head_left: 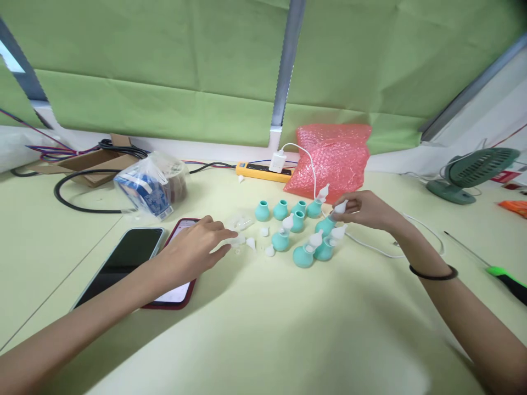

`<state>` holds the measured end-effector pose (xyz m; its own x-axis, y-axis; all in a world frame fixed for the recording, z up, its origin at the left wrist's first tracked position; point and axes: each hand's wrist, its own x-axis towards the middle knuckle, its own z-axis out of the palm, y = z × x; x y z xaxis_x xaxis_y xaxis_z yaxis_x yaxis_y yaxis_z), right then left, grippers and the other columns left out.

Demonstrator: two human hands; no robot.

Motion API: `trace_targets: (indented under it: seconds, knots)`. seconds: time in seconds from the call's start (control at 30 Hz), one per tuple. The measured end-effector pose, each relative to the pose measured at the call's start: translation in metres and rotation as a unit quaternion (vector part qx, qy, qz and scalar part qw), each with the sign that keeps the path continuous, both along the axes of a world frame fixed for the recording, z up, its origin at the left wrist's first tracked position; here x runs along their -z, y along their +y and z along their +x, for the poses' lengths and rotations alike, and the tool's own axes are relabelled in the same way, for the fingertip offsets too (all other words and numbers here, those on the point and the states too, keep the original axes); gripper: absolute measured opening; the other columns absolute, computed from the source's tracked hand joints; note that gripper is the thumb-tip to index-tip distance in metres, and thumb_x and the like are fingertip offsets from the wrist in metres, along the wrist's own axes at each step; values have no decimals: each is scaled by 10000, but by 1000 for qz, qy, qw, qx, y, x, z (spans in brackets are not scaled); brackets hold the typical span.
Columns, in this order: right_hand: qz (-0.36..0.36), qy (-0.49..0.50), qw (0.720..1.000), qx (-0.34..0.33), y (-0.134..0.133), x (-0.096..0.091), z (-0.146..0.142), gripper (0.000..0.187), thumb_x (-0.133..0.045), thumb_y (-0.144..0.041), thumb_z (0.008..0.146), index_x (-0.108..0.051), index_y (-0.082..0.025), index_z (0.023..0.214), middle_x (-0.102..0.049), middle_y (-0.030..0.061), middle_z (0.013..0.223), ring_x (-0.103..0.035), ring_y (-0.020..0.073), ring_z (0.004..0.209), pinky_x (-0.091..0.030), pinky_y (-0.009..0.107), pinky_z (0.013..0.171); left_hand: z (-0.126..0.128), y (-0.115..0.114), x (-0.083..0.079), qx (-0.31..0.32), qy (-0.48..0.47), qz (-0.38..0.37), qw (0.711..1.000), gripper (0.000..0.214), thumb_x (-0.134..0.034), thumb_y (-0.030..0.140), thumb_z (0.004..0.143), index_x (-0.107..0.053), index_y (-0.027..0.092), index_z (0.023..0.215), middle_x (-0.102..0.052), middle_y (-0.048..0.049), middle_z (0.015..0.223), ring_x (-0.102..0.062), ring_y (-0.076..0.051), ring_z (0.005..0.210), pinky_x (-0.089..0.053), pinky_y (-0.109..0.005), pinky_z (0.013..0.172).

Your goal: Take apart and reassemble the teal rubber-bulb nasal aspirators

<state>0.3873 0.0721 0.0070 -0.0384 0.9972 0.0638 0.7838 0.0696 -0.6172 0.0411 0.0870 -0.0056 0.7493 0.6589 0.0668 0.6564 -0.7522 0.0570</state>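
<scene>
My right hand (362, 209) pinches the white tip of a teal bulb nasal aspirator (325, 226) at the right of the group. Around it stand other teal bulbs fitted with clear-and-white tips, such as a nearby aspirator (303, 255). Several bare teal bulbs (262, 211) with open necks are grouped further back. My left hand (201, 244) is palm down, its fingers apart, just over clear plastic pieces (241, 220) and a small white tip (251, 243). Whether its fingertips touch a clear piece is hard to tell. Small white parts (269, 250) lie between the hands.
Two phones, one dark-screened (123, 263) and one red-cased (190, 291), lie under and beside my left forearm. Behind are a bagged blue box (150, 189), a yellow power strip (261, 174) and pink bubble wrap (333, 159). A screwdriver (500, 271), white cable (370, 249) and green fan (473, 170) are right.
</scene>
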Motion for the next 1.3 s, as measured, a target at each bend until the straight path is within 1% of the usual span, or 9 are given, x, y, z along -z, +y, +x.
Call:
trace_targets:
  seconds: [0.17, 0.3, 0.43, 0.57, 0.7, 0.73, 0.87, 1.03, 1.3]
  knots:
    - [-32, -27, 999, -32, -1, -3, -3, 332, -635, -344, 607, -576, -155, 874, -569, -12, 565, -581, 148, 568, -474, 276, 549, 0, 3, 13, 41, 44, 34, 998, 305, -392, 163, 839, -509, 230, 1113, -547, -97, 974, -457, -238, 905, -403, -347, 743]
    - [-8, -38, 999, -16, -9, -15, 2, 366, -633, -294, 616, -553, -157, 946, -624, 67, 841, -595, 154, 716, -489, 259, 617, 0, 4, 26, 71, 77, 76, 992, 383, -408, 120, 817, -457, 293, 1154, -434, -91, 1192, -408, -270, 973, -385, -398, 764]
    - [38, -56, 997, 27, -22, -33, 2, 355, -636, -306, 627, -562, -175, 949, -611, 68, 950, -593, 147, 758, -489, 259, 676, 0, 3, 29, 77, 43, 33, 996, 350, -417, 74, 796, -498, 219, 1104, -456, -114, 1146, -422, -256, 987, -371, -374, 795]
    - [227, -118, 963, 82, -44, -48, -17, 309, -653, -336, 625, -586, -192, 891, -621, 41, 910, -600, 148, 728, -488, 293, 725, 0, -2, 28, 86, 34, -1, 996, 303, -346, 30, 803, -540, 168, 991, -528, -89, 893, -512, -179, 791, -409, -264, 669]
    - [496, -184, 844, 88, -79, -41, -63, 314, -669, -192, 625, -548, -206, 913, -608, 58, 877, -561, 200, 837, -457, 341, 756, 0, -3, 25, 64, 23, -12, 998, 282, -311, 59, 813, -571, 163, 842, -512, -70, 818, -520, -151, 629, -397, -243, 548]
    - [512, -191, 837, 16, -87, -32, -77, 255, -647, -171, 646, -533, -221, 869, -607, 37, 804, -566, 184, 782, -468, 319, 698, 0, -3, 21, 55, 18, -13, 998, 271, -322, 75, 811, -573, 166, 857, -516, -71, 823, -528, -154, 631, -397, -244, 543]
    - [341, -206, 878, -265, -94, 18, -133, 195, -476, -95, 768, -515, -194, 932, -608, 58, 907, -564, 176, 813, -473, 302, 659, 0, -8, -3, 12, -16, -17, 1000, 252, -364, 151, 802, -513, 182, 1004, -549, -56, 843, -556, -163, 667, -412, -246, 562]
    - [172, -214, 918, -286, -57, 62, -174, 257, -386, -65, 793, -467, -97, 1035, -502, 153, 1125, -488, 225, 974, -474, 322, 668, 2, -30, -21, -56, -189, -95, 976, 190, -449, 234, 764, -462, 182, 946, -556, 17, 663, -538, -130, 569, -422, -234, 537]
    - [170, -141, 923, -315, -32, 70, -179, 147, -442, -20, 728, -524, -133, 684, -553, 54, 728, -512, 176, 731, -431, 281, 589, 5, -92, 11, -2, -485, -244, 840, 177, -528, 88, 706, -509, 176, 858, -582, -27, 785, -562, -132, 702, -474, -220, 582]
